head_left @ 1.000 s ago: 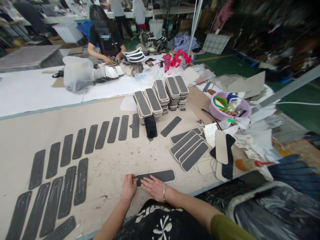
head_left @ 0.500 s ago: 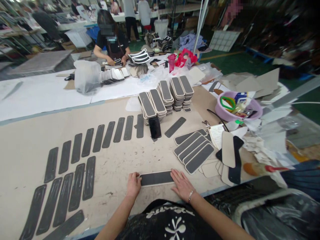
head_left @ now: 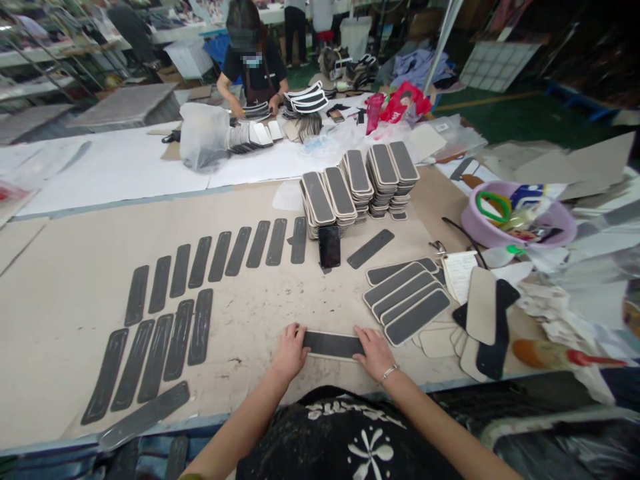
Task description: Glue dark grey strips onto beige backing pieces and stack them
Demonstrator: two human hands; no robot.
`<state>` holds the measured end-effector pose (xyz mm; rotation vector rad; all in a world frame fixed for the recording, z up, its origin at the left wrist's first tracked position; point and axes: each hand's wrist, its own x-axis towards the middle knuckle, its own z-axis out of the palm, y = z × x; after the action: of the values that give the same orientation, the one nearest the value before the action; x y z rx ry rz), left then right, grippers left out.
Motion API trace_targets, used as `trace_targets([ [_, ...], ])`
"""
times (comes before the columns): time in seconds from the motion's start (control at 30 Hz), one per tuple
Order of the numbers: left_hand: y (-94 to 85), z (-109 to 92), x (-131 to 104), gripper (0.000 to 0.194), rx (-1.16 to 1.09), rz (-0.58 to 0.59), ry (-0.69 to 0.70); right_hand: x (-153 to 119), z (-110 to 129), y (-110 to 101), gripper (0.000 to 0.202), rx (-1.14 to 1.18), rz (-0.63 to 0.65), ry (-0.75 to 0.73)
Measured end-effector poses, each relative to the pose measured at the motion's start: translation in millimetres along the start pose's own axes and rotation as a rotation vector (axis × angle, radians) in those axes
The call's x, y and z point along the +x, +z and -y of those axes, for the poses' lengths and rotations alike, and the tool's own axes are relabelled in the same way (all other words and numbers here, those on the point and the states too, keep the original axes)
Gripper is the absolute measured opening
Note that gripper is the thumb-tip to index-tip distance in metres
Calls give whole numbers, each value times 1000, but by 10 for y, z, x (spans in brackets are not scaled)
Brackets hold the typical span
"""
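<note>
A long dark grey strip with a pale beige border (head_left: 334, 345) lies crosswise on the table just in front of me. My left hand (head_left: 291, 351) grips its left end, fingers over the far corner. At the opposite end my right hand (head_left: 374, 354) has closed on the edge, thumb on the near side. Right of my hands is a fan of similar bordered strips (head_left: 417, 317), overlapping one another. Plain dark strips with a shiny coating (head_left: 201, 327) are laid out in two rows to the left.
Tall stacks of bordered strips (head_left: 357, 170) stand at the back, with a phone (head_left: 329, 247) leaning against them. On the right are a purple basin (head_left: 475, 223), a notebook (head_left: 459, 273) and an orange bottle with a red nozzle (head_left: 545, 353). A co-worker (head_left: 255, 73) sits across the table.
My right hand, which lay flatter across the strip's right end, now grips that end. My left hand wraps further over the left end. The camera view has shifted, moving the scene rightward.
</note>
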<state>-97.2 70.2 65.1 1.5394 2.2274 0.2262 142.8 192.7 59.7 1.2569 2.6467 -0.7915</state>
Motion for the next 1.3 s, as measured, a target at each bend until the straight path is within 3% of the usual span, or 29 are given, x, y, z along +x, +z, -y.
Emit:
trace_targets([
  [0.17,-154,-131,204,29,-50,169,-133,99,64,-28,77,99,73,134],
  [0.3,-255,-27,229,25,-134,215,-195,102,-44,-174,45,424,40,290],
  [0.4,-371,12,209,37,-207,133,-190,102,-107,-495,31,684,-28,289],
  [0.53,-651,-185,266,50,-452,-20,-6,124,-52,-1113,32,976,-106,204],
  [0.73,-1265,-780,510,54,-719,86,229,162,91,-1909,33,1368,-94,107],
  [0.83,-1422,-1004,525,46,-912,342,208,188,100,-2139,35,1434,-190,116],
  [0.93,-1352,-1171,452,47,-1195,628,174,216,114,-2271,38,1468,-347,159],
  [1.07,-1125,-1393,349,49,-1491,836,145,203,209,-2350,43,1458,-415,137],
  [1.2,-1043,-1568,324,53,-1628,930,108,125,299,-2394,38,1066,-525,68],
  [1.3,-1049,-1587,326,51,-1632,866,73,87,309,-2407,47,1024,-486,85],
])
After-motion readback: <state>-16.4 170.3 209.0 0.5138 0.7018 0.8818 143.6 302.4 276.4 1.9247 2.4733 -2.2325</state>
